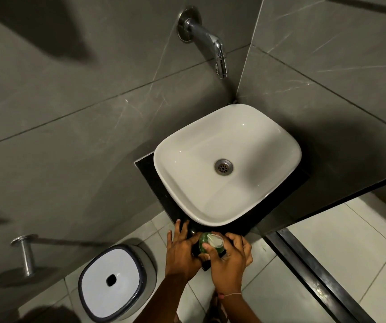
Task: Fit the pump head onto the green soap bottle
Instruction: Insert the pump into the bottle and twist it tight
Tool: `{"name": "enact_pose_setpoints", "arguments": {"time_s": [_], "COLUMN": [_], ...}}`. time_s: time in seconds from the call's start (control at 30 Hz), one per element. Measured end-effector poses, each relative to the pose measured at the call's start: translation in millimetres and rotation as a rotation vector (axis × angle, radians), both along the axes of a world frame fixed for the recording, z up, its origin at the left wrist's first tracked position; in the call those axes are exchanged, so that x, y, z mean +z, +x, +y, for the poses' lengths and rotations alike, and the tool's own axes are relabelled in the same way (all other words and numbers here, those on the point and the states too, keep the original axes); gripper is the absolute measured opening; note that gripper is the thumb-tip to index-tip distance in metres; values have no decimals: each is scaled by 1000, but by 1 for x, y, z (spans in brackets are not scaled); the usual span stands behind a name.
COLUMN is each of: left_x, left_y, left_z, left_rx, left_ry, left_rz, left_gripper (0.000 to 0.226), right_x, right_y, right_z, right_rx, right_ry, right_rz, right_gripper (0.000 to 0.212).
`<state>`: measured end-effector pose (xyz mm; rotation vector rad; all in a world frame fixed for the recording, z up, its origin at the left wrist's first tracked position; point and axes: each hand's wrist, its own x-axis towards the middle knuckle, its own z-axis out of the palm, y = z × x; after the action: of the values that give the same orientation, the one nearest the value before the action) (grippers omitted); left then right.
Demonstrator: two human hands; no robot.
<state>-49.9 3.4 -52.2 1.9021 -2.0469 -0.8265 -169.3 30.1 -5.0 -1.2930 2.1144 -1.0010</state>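
Observation:
A green soap bottle (203,243) stands on the near corner of the black counter (147,170), just in front of the basin. A pale, translucent pump head (215,240) sits on top of the bottle. My left hand (181,249) presses against the bottle's left side, fingers spread. My right hand (228,258) wraps around the bottle's right side, with its thumb up by the pump head. The bottle's lower body is hidden behind my hands.
A white basin (252,127) with a metal drain (223,167) fills the counter. A chrome tap (207,41) juts from the grey tiled wall above it. A white-lidded bin (114,280) stands on the floor to the left, below a metal wall bracket (25,252).

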Motion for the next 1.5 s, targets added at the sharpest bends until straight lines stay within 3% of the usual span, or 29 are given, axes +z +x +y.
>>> {"name": "enact_pose_setpoints", "arguments": {"time_s": [0.13,0.23,0.33,0.47,0.73,0.87,1.0,1.1,1.23,1.4,1.5], "left_x": [0,0,-2,-4,-1,1,-1,-3,-3,-2,-2], "left_y": [0,0,0,1,-2,-2,-1,-1,-1,-1,-1], "left_z": [0,-1,0,0,1,-1,0,2,2,1,0], "left_rx": [0,-11,-2,-1,8,-2,-4,2,18,2,-8], "left_ry": [0,-3,-23,-19,12,16,8,-28,-10,13,15], "left_rz": [-10,-23,-10,-5,-32,-42,-46,-12,8,-33,-48], "left_gripper": [66,65,57,61,66,68,65,55,59,66,70], "right_x": [8,9,9,10,8,7,9,14,17,20,18], "right_y": [-17,-23,-15,-1,-7,-13,-17,-10,-4,-15,-27], "right_z": [-8,-7,-1,1,2,0,-1,0,-3,-6,-9], "right_rx": [191,262,117,-78,17,122,193,122,-19,141,308], "right_ry": [-15,-6,73,63,-23,-35,38,98,51,-36,3], "right_rz": [-36,24,88,-1,-53,-62,-72,-25,-36,-93,-108], "right_gripper": [29,39,52,44,44,26,34,55,37,24,33]}}
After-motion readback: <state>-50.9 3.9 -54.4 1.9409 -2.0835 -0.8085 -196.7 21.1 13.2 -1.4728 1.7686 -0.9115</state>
